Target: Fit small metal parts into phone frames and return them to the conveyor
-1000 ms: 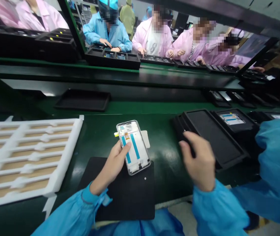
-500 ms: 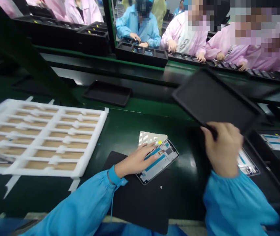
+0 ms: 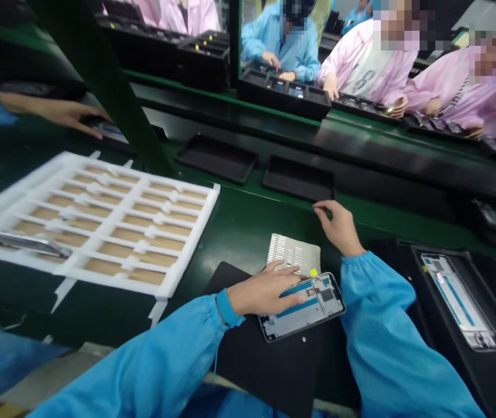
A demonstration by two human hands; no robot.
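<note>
My left hand (image 3: 268,292) rests with spread fingers over the left part of a phone frame (image 3: 302,313) and the lower edge of a white label sheet (image 3: 294,253). Blue strips and a yellow tab show on the phone frame, which lies partly on a black mat (image 3: 269,371). Just in front of a black tray (image 3: 299,177), my right hand (image 3: 339,226) is raised with thumb and forefinger apart and nothing between them. A small white dot (image 3: 304,339) sits on the mat below the phone frame.
At left stands a white compartment rack (image 3: 119,223) with a metallic item (image 3: 21,239) on it. Another black tray (image 3: 216,158) is on the ledge. A tray at right holds another phone frame (image 3: 461,302). A co-worker's hand (image 3: 63,113) reaches in at upper left. A green post slants down.
The black tray that my right hand held is now on the ledge, let go. My right hand has moved left. A co-worker's arm has appeared at left, and the view has shifted.
</note>
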